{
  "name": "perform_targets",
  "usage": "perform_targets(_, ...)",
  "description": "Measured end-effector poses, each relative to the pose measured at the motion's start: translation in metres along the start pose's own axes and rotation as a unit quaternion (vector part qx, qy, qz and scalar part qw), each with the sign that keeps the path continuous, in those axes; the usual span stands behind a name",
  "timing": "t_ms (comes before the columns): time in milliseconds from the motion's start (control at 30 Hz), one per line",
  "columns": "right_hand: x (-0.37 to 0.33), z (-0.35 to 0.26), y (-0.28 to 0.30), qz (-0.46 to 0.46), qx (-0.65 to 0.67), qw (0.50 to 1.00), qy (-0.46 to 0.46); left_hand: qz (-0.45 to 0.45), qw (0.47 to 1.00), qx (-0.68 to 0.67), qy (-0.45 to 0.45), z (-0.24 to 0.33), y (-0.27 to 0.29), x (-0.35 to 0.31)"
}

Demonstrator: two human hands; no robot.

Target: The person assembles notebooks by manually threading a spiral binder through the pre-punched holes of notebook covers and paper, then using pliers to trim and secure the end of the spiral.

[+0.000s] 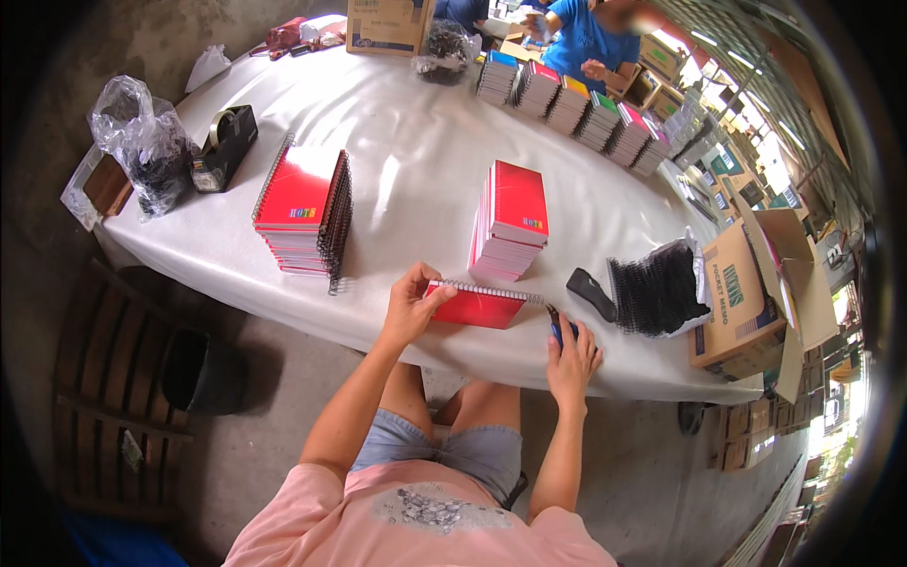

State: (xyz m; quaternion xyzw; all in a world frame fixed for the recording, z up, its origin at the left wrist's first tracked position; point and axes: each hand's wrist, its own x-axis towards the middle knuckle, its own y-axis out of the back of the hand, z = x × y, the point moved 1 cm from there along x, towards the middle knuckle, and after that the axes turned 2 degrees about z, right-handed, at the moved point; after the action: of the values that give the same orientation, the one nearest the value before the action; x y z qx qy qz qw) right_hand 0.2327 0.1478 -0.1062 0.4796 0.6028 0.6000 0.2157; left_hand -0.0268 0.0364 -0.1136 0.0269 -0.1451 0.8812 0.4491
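My left hand pinches the left end of a small red notebook, which stands on its long edge with the spine up. A wire coil runs along that spine, and its loose end sticks out past the right corner. Closed around blue-handled pliers, my right hand rests at the table's front edge. The jaws of the pliers are close to the coil's end; whether they touch it I cannot tell. Beyond the notebook stands a stack of red notebooks without visible coils.
A stack of coiled red notebooks stands left. Black coils, a dark flat object and an open carton lie right. A tape dispenser and bagged coils sit far left. Across the table, a person stands behind coloured notebook stacks.
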Motion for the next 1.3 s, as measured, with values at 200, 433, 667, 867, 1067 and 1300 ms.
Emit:
perform_targets(200, -0.002, -0.002, 0.0, 0.043, -0.03, 0.998, -0.018, 0.028, 0.997, -0.062, -0.024, 0.012, -0.01, -0.003)
perform_targets(433, -0.009, -0.034, 0.045, 0.132, 0.311, 0.941, -0.003, 0.08, 0.996, -0.011, -0.041, 0.002, -0.012, -0.009)
perform_targets(667, -0.029, -0.109, 0.08, 0.068, 0.218, 0.958, 0.175, 0.123, 0.933, 0.216, -0.261, 0.034, -0.029, -0.02)
perform_targets(867, -0.026, -0.116, 0.085, 0.069, 0.181, 0.961, 0.196, 0.119, 0.89, 0.275, -0.343, 0.045, -0.035, -0.022)
perform_targets(1067, -0.025, -0.116, 0.091, 0.032, 0.216, 0.959, 0.183, 0.126, 0.885, 0.27, -0.357, 0.054, -0.038, -0.025)
perform_targets(1300, -0.023, -0.114, 0.088, 0.026, 0.247, 0.95, 0.19, 0.116, 0.873, 0.283, -0.379, 0.057, -0.038, -0.027)
